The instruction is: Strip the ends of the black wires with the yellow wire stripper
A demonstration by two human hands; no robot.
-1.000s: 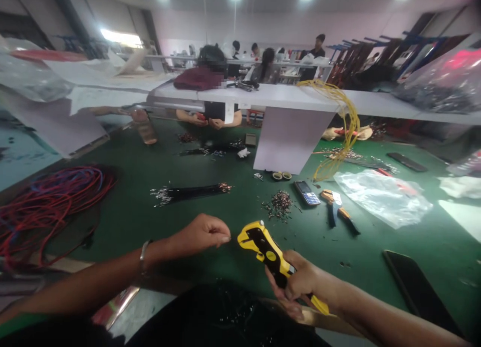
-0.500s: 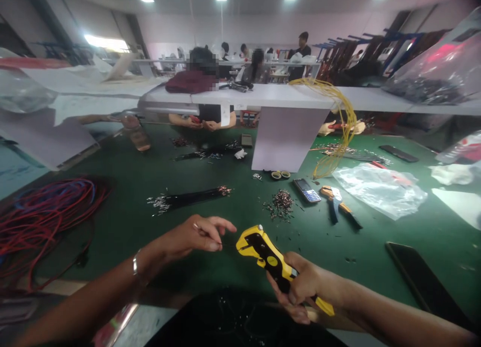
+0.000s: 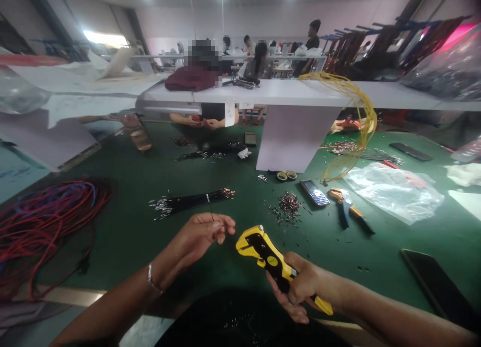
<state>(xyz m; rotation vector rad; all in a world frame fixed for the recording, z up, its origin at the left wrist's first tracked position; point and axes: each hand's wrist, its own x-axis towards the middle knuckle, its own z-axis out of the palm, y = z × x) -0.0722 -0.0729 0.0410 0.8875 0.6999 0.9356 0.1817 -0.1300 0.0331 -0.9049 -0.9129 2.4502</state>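
My left hand (image 3: 199, 235) pinches a thin dark wire (image 3: 211, 209) between thumb and fingers. The wire stands up from the fingertips, with a silvery tip at its upper end. My right hand (image 3: 302, 282) is wrapped around the handles of a yellow and black wire stripper (image 3: 267, 254), its head pointing left, a short gap from my left fingers. Behind my left hand lies a bundle of black wires (image 3: 184, 201) with silvery ends at left and coppery ends at right. A heap of small cut pieces (image 3: 289, 204) lies beyond the stripper.
To the right are a keypad phone (image 3: 314, 192), orange-and-black pliers (image 3: 350, 209), a clear plastic bag (image 3: 398, 191) and a dark smartphone (image 3: 436, 282). Coiled red and blue wires (image 3: 56, 221) cover the left side. A white shelf (image 3: 293, 97) spans the bench; a co-worker's hands (image 3: 205, 121) show beneath.
My left hand has turned upward and pulled slightly away from the stripper's head; the wire, earlier pointing toward the stripper, now points up. The view has shifted a little, the right grip unchanged.
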